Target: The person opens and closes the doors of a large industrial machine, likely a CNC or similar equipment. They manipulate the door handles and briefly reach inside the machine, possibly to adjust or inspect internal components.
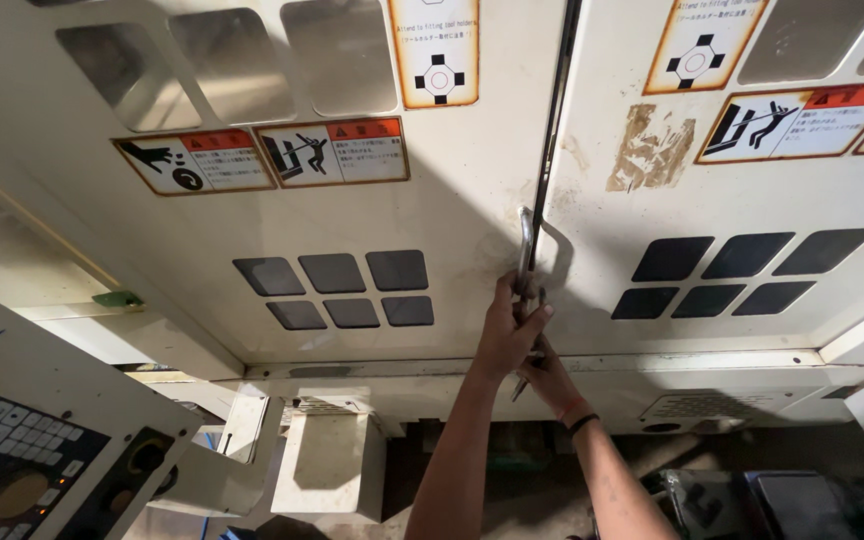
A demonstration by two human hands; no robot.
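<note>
- A workshop machine fills the view: two large cream-painted sliding doors (372,200) of a machine enclosure, meeting at a dark vertical seam (555,110) right of centre.
- Each door carries grey windows, warning stickers (264,155) with red and orange headers, and a cluster of dark square panels (337,288).
- At lower left sits a control panel (27,455) with a keypad of pale buttons; low in the middle, under the doors, stands a cream box-shaped part (327,465).
- A bent metal door handle (525,245) runs up and down, its long axis parallel to the seam and just left of it.
- The left hand (508,335) is closed around the lower part of the handle, fingers wrapped, thumb pointing up.
- The right hand (544,378), with a dark band on its wrist, sits just below and right of the left; its fingers look curled near the handle's lower end, though whether it grips the bar is hard to tell.
- Both forearms rise from the bottom edge, so the handle lies straight ahead and above them, the left hand higher on it.
</note>
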